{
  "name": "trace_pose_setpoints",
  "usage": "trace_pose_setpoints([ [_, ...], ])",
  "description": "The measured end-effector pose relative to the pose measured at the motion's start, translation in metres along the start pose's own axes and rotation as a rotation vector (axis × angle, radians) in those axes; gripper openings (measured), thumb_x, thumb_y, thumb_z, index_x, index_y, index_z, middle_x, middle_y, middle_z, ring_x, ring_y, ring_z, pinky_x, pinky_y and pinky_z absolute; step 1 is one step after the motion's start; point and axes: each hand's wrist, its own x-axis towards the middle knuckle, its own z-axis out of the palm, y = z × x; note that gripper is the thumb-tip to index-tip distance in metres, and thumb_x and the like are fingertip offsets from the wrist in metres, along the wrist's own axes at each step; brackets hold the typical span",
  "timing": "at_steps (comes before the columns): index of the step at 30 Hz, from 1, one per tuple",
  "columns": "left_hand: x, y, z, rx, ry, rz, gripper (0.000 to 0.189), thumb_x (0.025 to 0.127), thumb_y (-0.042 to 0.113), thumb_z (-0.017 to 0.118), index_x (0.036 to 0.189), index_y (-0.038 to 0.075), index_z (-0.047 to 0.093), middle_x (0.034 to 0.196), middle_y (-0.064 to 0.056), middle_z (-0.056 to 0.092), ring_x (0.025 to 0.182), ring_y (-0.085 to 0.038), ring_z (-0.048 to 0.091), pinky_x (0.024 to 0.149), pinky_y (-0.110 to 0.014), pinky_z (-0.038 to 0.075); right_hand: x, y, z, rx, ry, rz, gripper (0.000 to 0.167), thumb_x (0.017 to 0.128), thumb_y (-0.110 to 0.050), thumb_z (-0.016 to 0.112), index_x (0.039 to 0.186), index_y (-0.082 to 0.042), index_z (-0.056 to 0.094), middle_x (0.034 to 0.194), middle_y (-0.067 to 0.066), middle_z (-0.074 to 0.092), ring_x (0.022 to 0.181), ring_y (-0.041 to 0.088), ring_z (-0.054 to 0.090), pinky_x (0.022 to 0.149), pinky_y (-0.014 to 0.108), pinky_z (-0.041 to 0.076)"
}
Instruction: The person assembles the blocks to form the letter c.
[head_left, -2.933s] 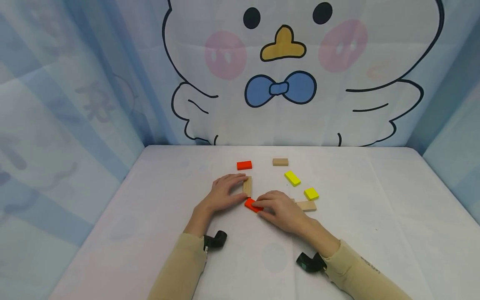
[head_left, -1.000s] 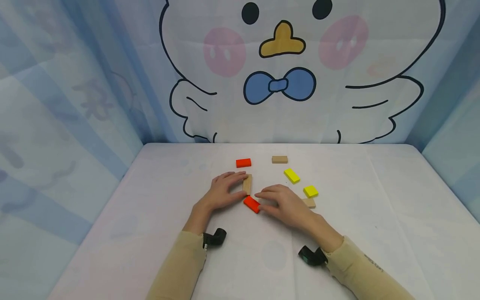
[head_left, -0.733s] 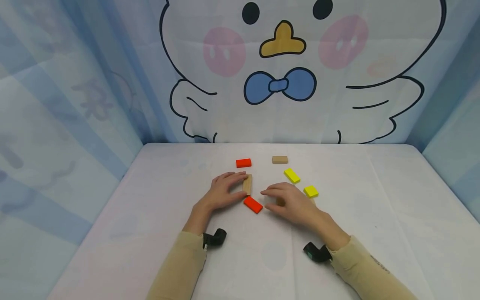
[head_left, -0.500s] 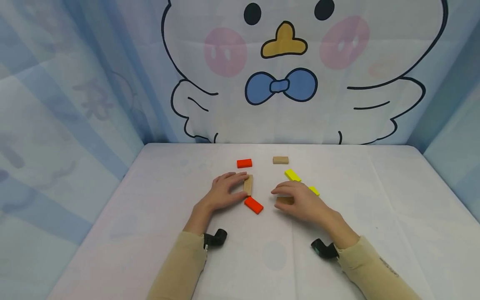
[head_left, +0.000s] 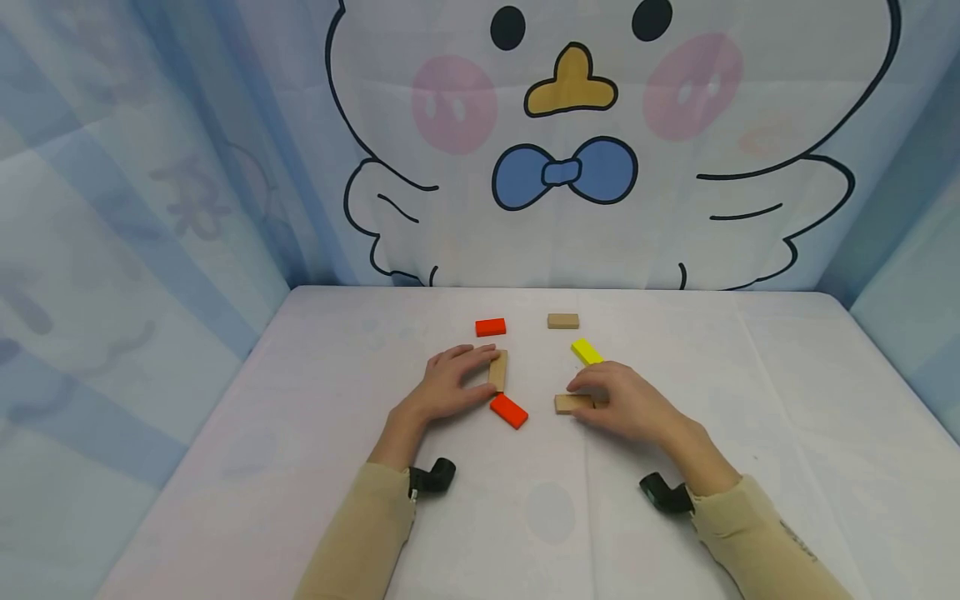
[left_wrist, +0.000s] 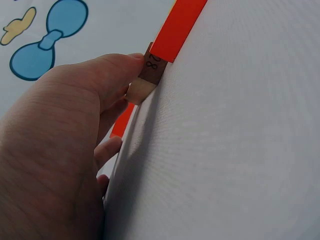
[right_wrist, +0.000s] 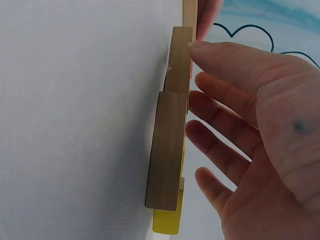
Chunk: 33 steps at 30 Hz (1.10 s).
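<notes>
My left hand point(head_left: 450, 385) holds a plain wooden block point(head_left: 498, 371), thumb at its near end and fingers at its far end. In the left wrist view, dark marks show on that block's end. A red block point(head_left: 509, 411) lies at an angle against the near end. My right hand point(head_left: 626, 404) is over two wooden blocks set end to end: the left one point(head_left: 568, 404) shows past the thumb, and the right one point(right_wrist: 167, 150) is mostly hidden in the head view. The right thumb tip is at the left block's edge; the fingers are spread and loosely bent.
Farther back lie another red block point(head_left: 491, 327) and another wooden block point(head_left: 563, 321). A yellow block point(head_left: 587, 352) sits just beyond the right fingers. A second yellow block point(right_wrist: 167, 221) is hidden from the head view by the right hand. The white table point(head_left: 750, 400) ends at a printed curtain.
My right hand has let go of the near red block and moved right, over the two wooden blocks, covering one yellow block. My left hand has stayed on its wooden block.
</notes>
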Motion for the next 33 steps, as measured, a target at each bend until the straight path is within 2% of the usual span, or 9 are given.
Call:
trace_pose_setpoints([
  [11, 0.001, 0.0, 0.001, -0.001, 0.002, -0.007, 0.06, 0.096, 0.04, 0.064, 0.152, 0.025, 0.049, 0.156, 0.004, 0.044, 0.146, -0.028, 0.027, 0.117, -0.054, 0.014, -0.002, 0.001, -0.001, 0.03, -0.013, 0.028, 0.02, 0.086, -0.007, 0.079, 0.105, -0.011, 0.076, 0.103, -0.005, 0.07, 0.102, 0.022, 0.06, 0.096, 0.049, 0.048],
  [24, 0.0, 0.0, 0.001, 0.003, 0.007, 0.002, 0.06, 0.096, 0.04, 0.063, 0.152, 0.024, 0.049, 0.156, 0.004, 0.044, 0.146, -0.028, 0.028, 0.117, -0.054, 0.014, 0.002, -0.003, 0.005, 0.056, -0.03, -0.053, 0.016, 0.085, -0.007, 0.08, 0.1, -0.011, 0.077, 0.097, -0.009, 0.07, 0.094, 0.015, 0.062, 0.091, 0.045, 0.05],
  [33, 0.0, 0.0, 0.002, 0.01, 0.005, -0.003, 0.06, 0.096, 0.04, 0.063, 0.152, 0.024, 0.049, 0.156, 0.004, 0.044, 0.146, -0.028, 0.028, 0.117, -0.054, 0.014, -0.001, -0.012, 0.006, 0.09, -0.088, -0.044, 0.017, 0.085, -0.009, 0.081, 0.102, -0.013, 0.077, 0.1, -0.009, 0.068, 0.095, 0.014, 0.061, 0.089, 0.042, 0.051],
])
